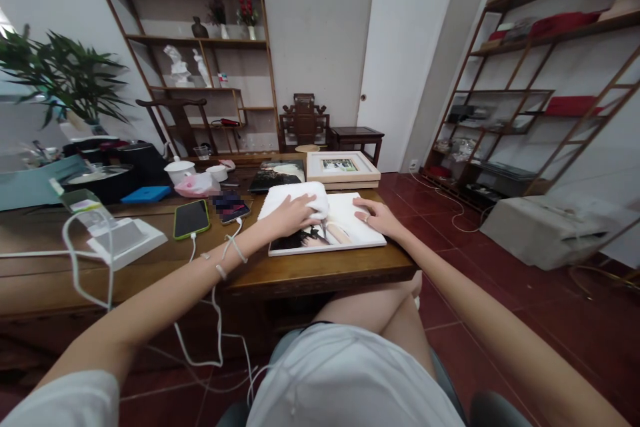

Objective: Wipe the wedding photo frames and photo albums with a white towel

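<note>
A white fluffy cloth (270, 199) lies over the left part of a glossy photo panel (350, 243) near the table's front edge. My left hand (294, 213) is on the cloth, its fingers curving over it and pressing it to the panel. Dark and pale areas of the picture show below the cloth; the rest is covered. At the panel's right side, my right hand (379, 217) rests with thumb and fingers apart, touching its surface and edge. A ring is on one finger.
Behind the panel are a dark picture (277, 175) and stacked pale frames (343, 170). To the left lie a green-cased phone (191, 219), another phone (233, 207), white cables, a blue box (146, 194) and a white cup (180, 171). A wooden shelf (197, 40) stands behind.
</note>
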Tool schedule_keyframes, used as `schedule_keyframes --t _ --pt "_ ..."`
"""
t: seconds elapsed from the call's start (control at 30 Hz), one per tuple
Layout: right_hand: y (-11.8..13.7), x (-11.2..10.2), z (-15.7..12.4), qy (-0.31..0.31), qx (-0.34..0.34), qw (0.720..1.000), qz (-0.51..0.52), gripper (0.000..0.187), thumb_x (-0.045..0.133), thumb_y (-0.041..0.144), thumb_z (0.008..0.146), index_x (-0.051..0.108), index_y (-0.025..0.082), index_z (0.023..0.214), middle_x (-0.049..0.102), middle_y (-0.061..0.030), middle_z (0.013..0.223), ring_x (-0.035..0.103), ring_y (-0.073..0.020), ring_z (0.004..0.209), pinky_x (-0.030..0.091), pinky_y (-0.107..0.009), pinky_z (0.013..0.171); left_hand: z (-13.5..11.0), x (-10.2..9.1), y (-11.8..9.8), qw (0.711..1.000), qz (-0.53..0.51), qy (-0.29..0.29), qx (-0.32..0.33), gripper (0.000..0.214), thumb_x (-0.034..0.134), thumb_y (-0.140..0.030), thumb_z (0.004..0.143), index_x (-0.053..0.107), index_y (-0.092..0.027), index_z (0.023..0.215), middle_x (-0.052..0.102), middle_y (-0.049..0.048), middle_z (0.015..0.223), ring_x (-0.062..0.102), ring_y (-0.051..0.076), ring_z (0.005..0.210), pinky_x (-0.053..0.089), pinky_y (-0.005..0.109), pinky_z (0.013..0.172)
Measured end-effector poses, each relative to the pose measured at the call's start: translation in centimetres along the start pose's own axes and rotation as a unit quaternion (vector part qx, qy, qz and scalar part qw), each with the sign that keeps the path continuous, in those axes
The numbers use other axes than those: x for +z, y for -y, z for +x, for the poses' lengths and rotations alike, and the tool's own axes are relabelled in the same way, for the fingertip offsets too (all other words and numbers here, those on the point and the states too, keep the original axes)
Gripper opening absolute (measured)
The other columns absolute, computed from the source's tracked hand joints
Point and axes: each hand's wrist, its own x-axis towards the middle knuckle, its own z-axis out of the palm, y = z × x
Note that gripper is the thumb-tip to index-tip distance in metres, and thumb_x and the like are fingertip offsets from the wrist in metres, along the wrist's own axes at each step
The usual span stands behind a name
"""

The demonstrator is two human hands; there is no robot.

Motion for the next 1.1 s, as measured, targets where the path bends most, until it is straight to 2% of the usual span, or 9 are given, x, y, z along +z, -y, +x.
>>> schedule_keyframes --t 0.13,0.27,0.37,0.47,0.57,0.67,0.77,0.93,1.1 --pt "0.3 -0.1 -0.1 0.000 -0.007 1.000 -0.008 0.035 0.058 0.025 0.074 0.063 0.018 0.109 0.059 -0.0088 0.122 0.054 -0.0228 0.115 0.036 -0.041 0.103 1.5 1.0 2.3 1.000 -0.004 -0.005 0.004 0.041 0.030 -0.042 0.093 0.057 -0.021 0.115 0.040 0.0121 0.138 0.026 0.026 0.132 0.028 0.046 0.101" --pt "0.6 -0.1 -0.1 0.000 -0.003 1.000 -0.014 0.035 0.058 0.025 0.075 0.063 0.017 0.109 0.059 -0.0103 0.123 0.053 -0.0229 0.115 0.036 -0.040 0.103 1.2 0.5 1.8 1.000 -0.001 0.020 0.018 0.041 0.025 -0.036 0.095 0.059 -0.020 0.112 0.054 0.0120 0.123 0.031 0.026 0.128 0.031 0.044 0.098" --pt "0.6 -0.2 -0.1 0.005 -0.001 1.000 -0.016 0.036 0.057 0.025 0.075 0.062 0.015 0.110 0.058 -0.0114 0.124 0.053 -0.0232 0.116 0.036 -0.039 0.103 -0.6 -0.7 -0.4 0.999 0.006 0.033 0.031 0.041 0.025 -0.035 0.095 0.060 -0.020 0.109 0.049 0.0137 0.130 0.032 0.028 0.128 0.035 0.045 0.094" --pt "0.6 -0.2 -0.1 0.007 0.003 1.000 -0.016 0.036 0.057 0.027 0.075 0.062 0.016 0.110 0.058 -0.0103 0.124 0.054 -0.0231 0.115 0.037 -0.040 0.102 -3.5 -2.2 -3.7 0.998 0.009 0.039 0.058 0.036 0.029 -0.032 0.095 0.060 -0.022 0.108 0.043 0.0122 0.136 0.030 0.028 0.130 0.034 0.047 0.095" --pt "0.5 -0.2 -0.1 0.002 0.003 1.000 -0.017 0.035 0.058 0.027 0.075 0.063 0.018 0.109 0.059 -0.0091 0.122 0.055 -0.0230 0.113 0.039 -0.040 0.101 -6.2 -3.4 -6.8 0.996 -0.013 0.029 0.082 0.034 0.031 -0.031 0.094 0.062 -0.019 0.103 0.037 0.0129 0.140 0.029 0.029 0.131 0.032 0.046 0.098" --pt "0.4 -0.1 -0.1 0.001 -0.001 1.000 -0.014 0.035 0.058 0.026 0.075 0.063 0.018 0.109 0.059 -0.0091 0.123 0.055 -0.0230 0.114 0.038 -0.039 0.101 -7.2 -4.0 -8.2 0.994 -0.035 0.029 0.095 0.035 0.032 -0.032 0.094 0.063 -0.016 0.101 0.032 0.0140 0.143 0.025 0.029 0.133 0.031 0.047 0.100" --pt "0.3 -0.1 -0.1 0.006 -0.002 1.000 -0.014 0.036 0.057 0.027 0.075 0.062 0.017 0.109 0.059 -0.0101 0.123 0.054 -0.0229 0.114 0.038 -0.039 0.101 -6.0 -3.9 -7.1 0.994 -0.056 0.053 0.083 0.036 0.030 -0.032 0.095 0.061 -0.019 0.107 0.032 0.0122 0.144 0.023 0.027 0.134 0.030 0.045 0.100" --pt "0.2 0.0 0.0 0.003 0.000 1.000 -0.015 0.036 0.058 0.025 0.075 0.062 0.017 0.110 0.059 -0.0096 0.123 0.054 -0.0224 0.115 0.037 -0.039 0.102 -1.4 -2.0 -2.1 0.993 -0.070 0.083 0.048 0.038 0.027 -0.036 0.095 0.058 -0.022 0.114 0.030 0.0115 0.144 0.022 0.028 0.134 0.030 0.049 0.099" --pt "0.6 -0.1 -0.1 -0.001 0.007 1.000 -0.013 0.036 0.058 0.024 0.074 0.063 0.016 0.109 0.059 -0.0106 0.123 0.053 -0.0227 0.115 0.035 -0.040 0.104 2.0 0.1 1.9 0.998 -0.045 0.045 0.029 0.041 0.026 -0.039 0.094 0.054 -0.021 0.118 0.040 0.0102 0.139 0.024 0.026 0.132 0.032 0.049 0.098"
